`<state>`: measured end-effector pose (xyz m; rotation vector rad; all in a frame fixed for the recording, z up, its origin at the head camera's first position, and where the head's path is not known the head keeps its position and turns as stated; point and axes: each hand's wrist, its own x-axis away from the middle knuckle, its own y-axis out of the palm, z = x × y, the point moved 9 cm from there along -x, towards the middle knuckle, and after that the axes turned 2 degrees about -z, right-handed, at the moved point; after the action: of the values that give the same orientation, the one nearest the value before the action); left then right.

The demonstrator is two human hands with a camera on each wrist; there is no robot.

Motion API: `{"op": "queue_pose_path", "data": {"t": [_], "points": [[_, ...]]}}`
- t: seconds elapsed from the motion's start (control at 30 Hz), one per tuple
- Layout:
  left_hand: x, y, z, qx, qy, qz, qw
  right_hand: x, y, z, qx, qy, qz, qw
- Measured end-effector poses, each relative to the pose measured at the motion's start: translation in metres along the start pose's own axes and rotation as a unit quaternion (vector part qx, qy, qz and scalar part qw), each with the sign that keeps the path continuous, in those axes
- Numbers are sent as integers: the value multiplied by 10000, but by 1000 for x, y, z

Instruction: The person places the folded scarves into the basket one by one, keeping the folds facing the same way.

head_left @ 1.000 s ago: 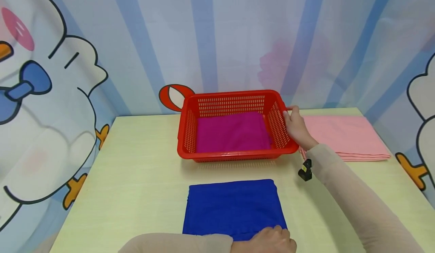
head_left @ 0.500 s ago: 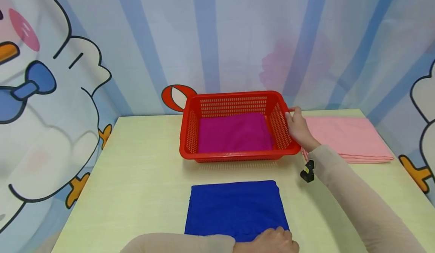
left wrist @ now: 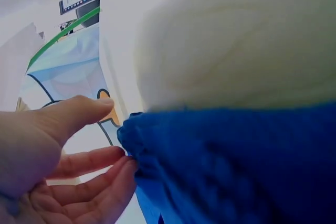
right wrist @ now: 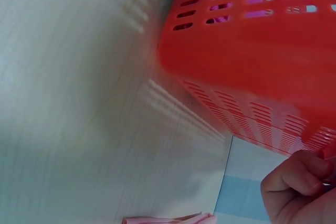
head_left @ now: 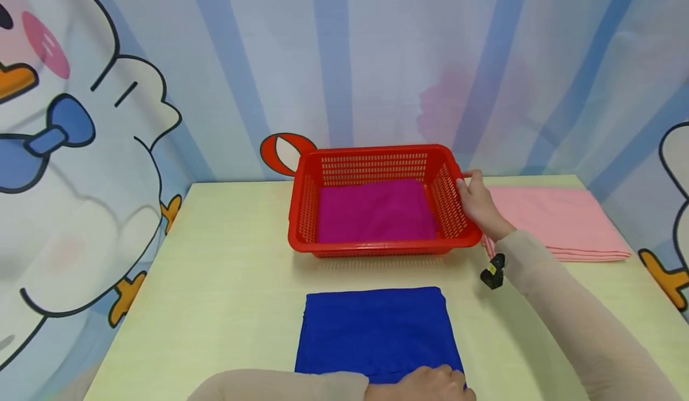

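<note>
A red plastic basket point(head_left: 377, 249) with slotted walls is at the back middle of the table, and a folded magenta cloth point(head_left: 377, 212) lies inside it. My right hand point(head_left: 481, 204) grips the basket's right rim, fingers curled round it in the right wrist view. Nearer to me lies a folded blue cloth point(head_left: 377, 329). By its front right corner is my left hand point(head_left: 425, 385). In the left wrist view the thumb stands apart from the fingers, and the fingertips touch or nearly touch the blue cloth's edge point(left wrist: 131, 132).
Right of the basket a folded pink cloth point(head_left: 565, 221) lies near the table's back right corner. A printed cartoon curtain point(head_left: 377, 60) rises behind the table point(head_left: 226, 281). A small black object point(head_left: 493, 272) hangs beneath my right wrist.
The head view has turned slightly left, so everything appears a little further right. Both hands keep their places at the basket and the blue cloth.
</note>
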<state>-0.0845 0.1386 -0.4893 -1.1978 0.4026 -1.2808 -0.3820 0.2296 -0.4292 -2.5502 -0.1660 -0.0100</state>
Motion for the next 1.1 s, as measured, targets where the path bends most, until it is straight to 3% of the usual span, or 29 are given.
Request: {"op": "queue_pose_path", "data": {"t": [0.13,0.37,0.63,0.9,1.1], "points": [[7,-8,1,-222,46,23,9997,-1,0,-1,-129,16,-174,9998],[22,-32,-5,-507,249,764,9955,1,-2,1,-95,142,-419,9990],[37,-45,-28,-742,-269,1165,9900,9,-4,3,-295,243,-602,9975],[68,-71,-52,-674,-443,2197,9722,22,-18,4,-156,328,-396,9986],[93,-84,-75,-434,-779,2688,9591,34,-26,2,-198,253,-369,9988]]}}
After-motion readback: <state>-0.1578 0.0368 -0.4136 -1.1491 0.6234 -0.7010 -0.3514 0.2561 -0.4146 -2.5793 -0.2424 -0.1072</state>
